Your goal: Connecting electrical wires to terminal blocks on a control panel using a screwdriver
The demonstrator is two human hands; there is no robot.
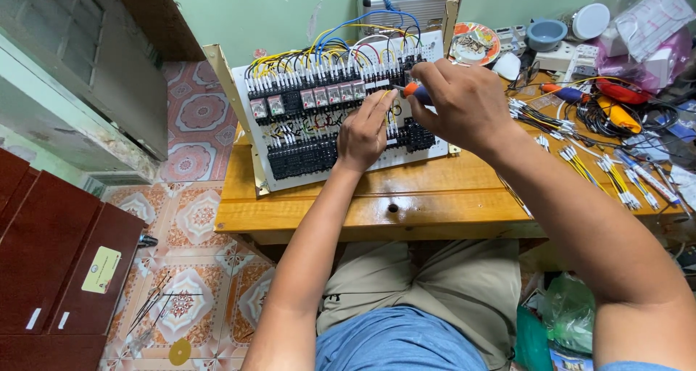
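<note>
Right hand (pixel 460 103) closed around orange-handled screwdriver (pixel 415 90), tip aimed left into the wiring panel (pixel 341 114) propped on the wooden table (pixel 377 204). Left hand (pixel 362 132) fingers pinched together on a wire at the terminal blocks, just beside the screwdriver tip; loose ferruled wires (pixel 580 157) lie to the right

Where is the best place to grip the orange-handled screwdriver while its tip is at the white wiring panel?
Grip the orange-handled screwdriver by its thick handle, coming from the right, as the right hand does. Its thin shaft points left into the white wiring panel, where the left hand already crowds it.
</note>
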